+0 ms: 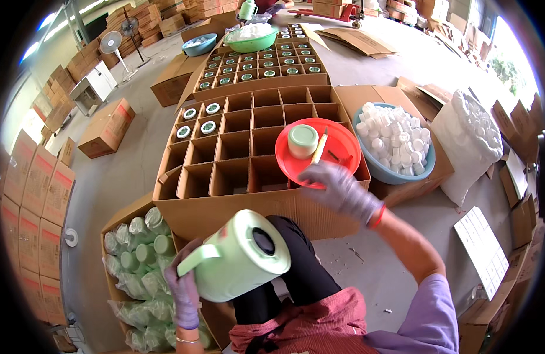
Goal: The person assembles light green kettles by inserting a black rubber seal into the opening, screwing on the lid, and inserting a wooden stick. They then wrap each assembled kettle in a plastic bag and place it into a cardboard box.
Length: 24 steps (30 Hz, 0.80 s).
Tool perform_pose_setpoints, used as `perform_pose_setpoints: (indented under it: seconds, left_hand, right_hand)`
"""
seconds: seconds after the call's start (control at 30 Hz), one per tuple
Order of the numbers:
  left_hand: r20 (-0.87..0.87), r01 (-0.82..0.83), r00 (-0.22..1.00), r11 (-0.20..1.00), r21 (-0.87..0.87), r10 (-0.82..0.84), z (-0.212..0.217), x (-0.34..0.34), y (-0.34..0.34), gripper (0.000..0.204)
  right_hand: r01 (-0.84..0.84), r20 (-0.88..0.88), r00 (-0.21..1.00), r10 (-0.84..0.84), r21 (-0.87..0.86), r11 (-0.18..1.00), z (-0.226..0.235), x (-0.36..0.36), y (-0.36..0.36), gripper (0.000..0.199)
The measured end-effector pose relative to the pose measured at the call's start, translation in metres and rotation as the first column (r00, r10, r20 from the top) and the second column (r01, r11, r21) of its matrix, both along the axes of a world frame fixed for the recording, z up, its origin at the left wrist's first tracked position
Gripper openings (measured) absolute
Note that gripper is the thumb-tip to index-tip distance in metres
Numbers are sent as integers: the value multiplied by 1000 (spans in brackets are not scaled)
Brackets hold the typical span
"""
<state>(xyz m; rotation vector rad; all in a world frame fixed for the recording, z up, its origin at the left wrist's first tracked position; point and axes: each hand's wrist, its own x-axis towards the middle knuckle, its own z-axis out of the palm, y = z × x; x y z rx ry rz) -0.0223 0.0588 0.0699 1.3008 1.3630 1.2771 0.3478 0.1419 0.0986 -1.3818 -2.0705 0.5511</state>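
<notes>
A mint-green thermos jug (225, 268) lies tilted over my lap, its round end with a dark central opening turned up and to the right. My gloved left hand (182, 286) is closed around its handle side. My gloved right hand (337, 187) reaches over the near rim of a red basin (286, 154), fingers apart and slightly bent, with nothing seen in them. In that basin are a pale green cup-shaped lid (302, 140), a yellow-handled knife (320, 146) and small dark bits. The basin rests on a divided carton (237, 206) with several white-topped items in its far left cells.
A blue basin (375, 168) of white caps stands at right, beside a white sack (470, 153). Lower left, a carton holds several bagged green jugs (145, 253). Farther back are a filled divided carton (266, 76), a green basin (251, 44) and a fan (111, 42).
</notes>
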Motion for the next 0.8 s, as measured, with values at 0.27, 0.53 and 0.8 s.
perform_pose_setpoints:
  seconds: [0.27, 0.53, 0.8]
  left_hand:
    - [-622, 78, 783, 995, 68, -19, -49, -42, 8, 33]
    - [-571, 232, 809, 968, 95, -137, -25, -35, 33, 28]
    - [-781, 318, 617, 875, 365, 101, -29, -36, 31, 28]
  right_hand:
    - [-74, 866, 500, 15, 25, 997, -66, 90, 76, 21]
    - [-257, -66, 964, 259, 47, 965, 31, 7, 8, 16]
    - [-675, 197, 735, 649, 307, 671, 9, -61, -18, 16]
